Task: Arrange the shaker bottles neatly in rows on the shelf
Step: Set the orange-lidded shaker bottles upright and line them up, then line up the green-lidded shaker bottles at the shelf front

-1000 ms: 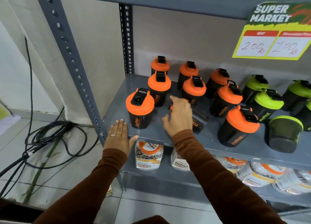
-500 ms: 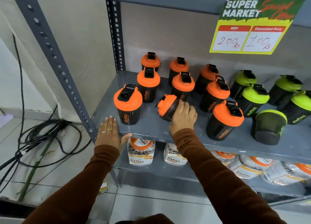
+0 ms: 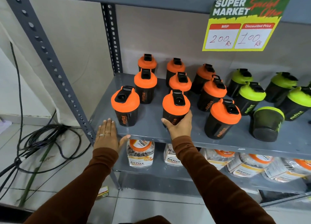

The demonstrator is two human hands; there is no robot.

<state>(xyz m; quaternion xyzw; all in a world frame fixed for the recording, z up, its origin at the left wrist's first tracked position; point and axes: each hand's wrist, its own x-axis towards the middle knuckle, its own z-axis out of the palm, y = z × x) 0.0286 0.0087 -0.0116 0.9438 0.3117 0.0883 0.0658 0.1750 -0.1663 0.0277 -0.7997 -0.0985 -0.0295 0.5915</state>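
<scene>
Shaker bottle [image 3: 175,107] upright in right hand [image 3: 180,127] — left hand [image 3: 107,136] apart.

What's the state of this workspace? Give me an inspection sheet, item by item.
Surface: grey metal shelf, dusty.
Job's things: nine orange-lidded shakers upright in three columns; front middle shaker gripped; green-lidded shakers to the right; one green shaker tipped over.
Clutter: jars and packets on the lower shelf.
Grippers: right hand around the shaker; left hand flat on the shelf edge.
Cables: black cables on the floor.
Surroundings: price sign, plain wall.
</scene>
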